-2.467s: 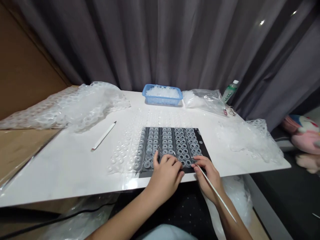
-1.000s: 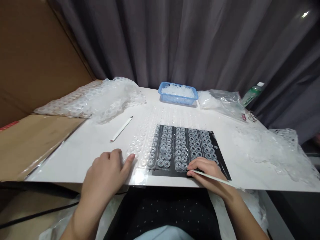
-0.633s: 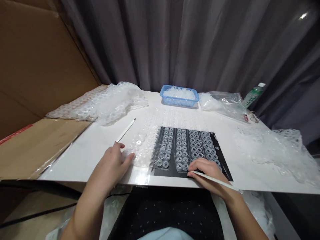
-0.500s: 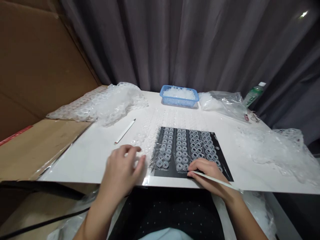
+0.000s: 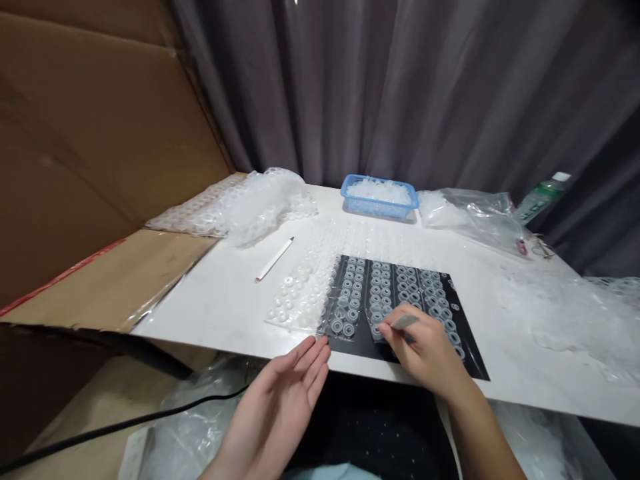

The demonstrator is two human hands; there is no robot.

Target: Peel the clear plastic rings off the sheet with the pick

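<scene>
Most of the view is filled by a white counter (image 5: 197, 313), on which a clear plastic sheet (image 5: 300, 307) is laid out flat, apparently so that its rows can be reached from the near edge. Under its right part a black mat (image 5: 473, 357) is placed, presumably for contrast, since pale shapes are far harder to make out over the white. A blue basket (image 5: 380, 208), heaped with translucent pieces (image 5: 379, 191), is set behind, perhaps to leave the front free. Over the mat the right hand (image 5: 423, 347) is poised, its grip clamped on a slim pale tool (image 5: 405, 321) — probably for fine control, though the tip is hidden. The left hand (image 5: 287, 393) is turned palm up at the near edge, fingers extended, nothing held; whether the sheet is touched cannot be told. Beyond the sheet's left side a white pen (image 5: 275, 260) is laid. Smallest are the rings (image 5: 385, 283): milky, dark-centred over the mat, and ranged in paired columns between glossy seams.
</scene>
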